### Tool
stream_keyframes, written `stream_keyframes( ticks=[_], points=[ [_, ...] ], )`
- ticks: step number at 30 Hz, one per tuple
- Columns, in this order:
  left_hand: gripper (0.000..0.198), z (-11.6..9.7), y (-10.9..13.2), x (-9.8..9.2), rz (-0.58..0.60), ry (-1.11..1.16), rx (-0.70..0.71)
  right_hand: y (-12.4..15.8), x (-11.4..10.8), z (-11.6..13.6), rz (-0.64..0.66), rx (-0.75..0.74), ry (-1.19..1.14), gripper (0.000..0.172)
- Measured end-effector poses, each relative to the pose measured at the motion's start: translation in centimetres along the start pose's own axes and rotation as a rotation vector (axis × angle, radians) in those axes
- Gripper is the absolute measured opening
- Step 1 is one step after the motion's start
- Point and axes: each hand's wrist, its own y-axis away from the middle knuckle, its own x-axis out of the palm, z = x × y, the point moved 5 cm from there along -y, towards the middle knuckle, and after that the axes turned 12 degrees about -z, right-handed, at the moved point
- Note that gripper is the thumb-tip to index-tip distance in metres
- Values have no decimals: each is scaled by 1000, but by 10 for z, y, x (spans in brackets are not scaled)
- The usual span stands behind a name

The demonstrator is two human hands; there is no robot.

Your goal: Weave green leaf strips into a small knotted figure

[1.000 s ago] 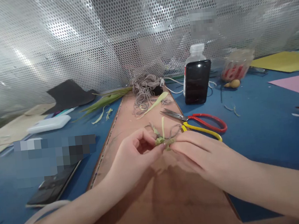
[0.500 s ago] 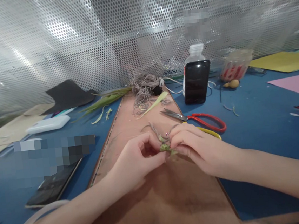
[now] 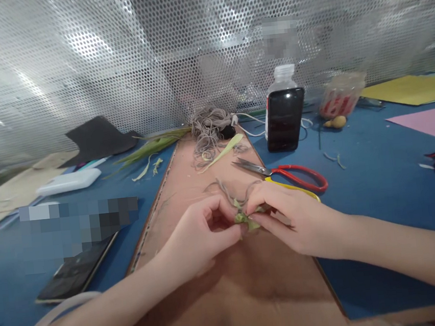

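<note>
Between my two hands is a small green knotted piece of leaf strip (image 3: 241,217), with grey cord (image 3: 226,190) running from it onto the board. My left hand (image 3: 208,225) pinches its left side between thumb and fingers. From the right, my right hand (image 3: 284,215) pinches the same green piece, fingertips close to the left ones. Just beyond my right hand lie scissors (image 3: 299,177) with one red and one yellow handle, their blades pointing left. A pale green leaf strip (image 3: 224,152) and a tangle of grey cord (image 3: 211,125) lie farther up the board.
The brown board (image 3: 222,290) lies on a blue table (image 3: 376,209). A phone (image 3: 285,119) leans on a clear bottle (image 3: 285,74); another phone (image 3: 81,268) lies left. Behind stands a perforated metal screen (image 3: 176,49). A plastic jar (image 3: 344,94) and coloured paper (image 3: 412,89) are at right.
My right thumb and fingers have shifted slightly on the green piece, and more of its leafy end shows below. My left hand stays nearly still.
</note>
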Motion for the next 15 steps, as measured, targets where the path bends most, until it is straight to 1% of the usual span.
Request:
stream_keyframes(
  ticks=[2,5,8,11,13,15],
  points=[
    [14,-1,0,-1,-14,-22,2,0,0,-3,-24,81,-44,10],
    [11,-1,0,-3,-33,-61,16,-2,1,-7,-50,250,-189,6],
    [10,-1,0,-3,-48,-63,24,-4,1,-11,-98,366,-301,11],
    [10,0,0,-5,-83,-24,14,-4,1,-16,-152,435,-322,17],
    [11,0,0,-5,-103,6,-3,-3,1,-19,-163,460,-307,15],
    [12,1,0,-5,-105,41,-28,-1,2,-20,-139,477,-271,11]
  ],
)
